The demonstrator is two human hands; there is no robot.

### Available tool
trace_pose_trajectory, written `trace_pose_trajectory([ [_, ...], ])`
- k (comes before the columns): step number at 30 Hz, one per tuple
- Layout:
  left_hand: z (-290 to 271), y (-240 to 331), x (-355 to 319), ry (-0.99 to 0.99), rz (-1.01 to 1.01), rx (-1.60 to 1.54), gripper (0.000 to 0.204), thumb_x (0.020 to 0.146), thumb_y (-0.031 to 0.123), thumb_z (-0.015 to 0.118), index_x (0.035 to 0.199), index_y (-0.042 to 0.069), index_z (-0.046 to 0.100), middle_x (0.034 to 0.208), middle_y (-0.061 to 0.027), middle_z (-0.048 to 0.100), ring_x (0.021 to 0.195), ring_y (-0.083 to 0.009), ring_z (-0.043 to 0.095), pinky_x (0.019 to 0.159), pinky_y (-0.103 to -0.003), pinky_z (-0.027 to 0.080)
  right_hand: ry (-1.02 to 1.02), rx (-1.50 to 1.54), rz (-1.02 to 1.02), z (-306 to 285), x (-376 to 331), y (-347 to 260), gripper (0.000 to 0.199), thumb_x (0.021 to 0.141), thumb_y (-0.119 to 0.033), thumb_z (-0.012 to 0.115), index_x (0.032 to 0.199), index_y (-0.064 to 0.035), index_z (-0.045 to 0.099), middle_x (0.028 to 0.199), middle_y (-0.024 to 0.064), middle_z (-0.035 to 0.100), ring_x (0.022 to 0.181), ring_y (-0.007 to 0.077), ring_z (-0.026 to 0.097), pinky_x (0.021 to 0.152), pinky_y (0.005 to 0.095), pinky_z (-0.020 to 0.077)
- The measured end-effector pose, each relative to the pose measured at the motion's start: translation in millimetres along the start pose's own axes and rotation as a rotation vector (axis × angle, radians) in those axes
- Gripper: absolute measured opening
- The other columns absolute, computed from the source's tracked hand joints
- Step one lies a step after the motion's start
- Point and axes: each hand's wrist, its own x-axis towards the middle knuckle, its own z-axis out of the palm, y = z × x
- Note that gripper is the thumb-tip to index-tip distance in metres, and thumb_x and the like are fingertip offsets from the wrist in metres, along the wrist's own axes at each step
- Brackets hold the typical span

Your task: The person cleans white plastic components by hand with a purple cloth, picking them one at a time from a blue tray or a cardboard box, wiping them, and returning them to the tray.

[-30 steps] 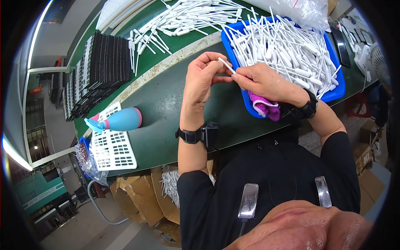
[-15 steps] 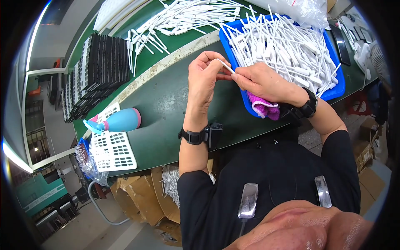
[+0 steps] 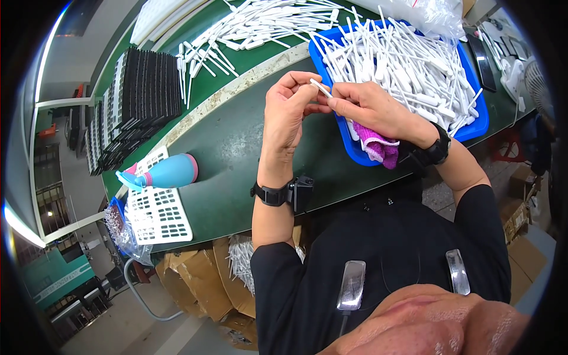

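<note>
In the head view, the two hands meet just above the centre of the frame, both closed on one slim, straight white plastic stick (image 3: 320, 88). The left hand (image 3: 293, 100) pinches it near its upper end between thumb and fingers; the right hand (image 3: 370, 109) grips the lower end, thumb on the near side. The fingertips of the two hands are close together. The stick slants from upper left to lower right, above the dark green counter (image 3: 236, 154) and beside the left wall of a blue rectangular plastic tray (image 3: 482, 121).

That tray fills the upper right, heaped with white plastic sticks with broader ends (image 3: 408, 71). A bright purple cloth with a pale edge (image 3: 378, 145) hangs at its near left corner, under the right hand. At the top centre lies a loose spread of similar white sticks (image 3: 266, 26), with a stack of black ribbed panels (image 3: 151, 89) to its left. Lower, at centre left, a light blue spray bottle with pink bands (image 3: 171, 171) overlaps a white slotted plastic panel (image 3: 158, 219).
</note>
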Motion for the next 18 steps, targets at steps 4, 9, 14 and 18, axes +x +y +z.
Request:
trace_pose_trajectory([
  [4,-1.3,-2.5,1.9,-0.034,-0.017,-0.042,0.017,0.084,0.003,0.054,0.099,-0.001,0.058,0.086,-0.0115,0.065,0.073,-0.0158,0.065,0.063,-0.027,0.056,0.004,0.013,-0.021,-1.2,-0.5,1.2,0.032,0.094,-0.03,0.05,0.08,-0.0011,0.054,0.058,0.0049,0.045,0.053,0.0138,0.04,0.05,0.0309,0.0337],
  [9,-3.3,-3.9,2.6,-0.058,-0.016,-0.086,0.017,0.084,0.004,0.055,0.1,-0.001,0.058,0.087,-0.0116,0.065,0.075,-0.0158,0.065,0.065,-0.027,0.056,0.004,0.031,-0.013,-1.3,-0.6,2.4,0.032,0.094,-0.03,0.05,0.08,-0.001,0.053,0.058,0.0049,0.045,0.053,0.0135,0.039,0.05,0.0305,0.0335],
  [14,-4.3,-3.9,2.9,-0.07,-0.013,-0.091,0.016,0.085,0.004,0.055,0.1,-0.001,0.058,0.087,-0.0115,0.064,0.076,-0.0158,0.065,0.066,-0.028,0.057,0.004,0.042,0.003,-2.2,-0.2,-0.3,0.033,0.094,-0.03,0.05,0.079,-0.0009,0.053,0.057,0.0041,0.044,0.052,0.0129,0.039,0.05,0.0298,0.0332],
  [18,-4.4,-4.3,3.6,-0.078,-0.02,-0.107,0.016,0.085,0.004,0.054,0.1,-0.001,0.058,0.087,-0.0113,0.064,0.076,-0.0158,0.065,0.066,-0.028,0.057,0.009,0.051,0.0,-2.6,-0.7,-0.6,0.032,0.094,-0.029,0.051,0.079,-0.0009,0.054,0.057,0.0032,0.044,0.052,0.0122,0.038,0.05,0.0292,0.0328],
])
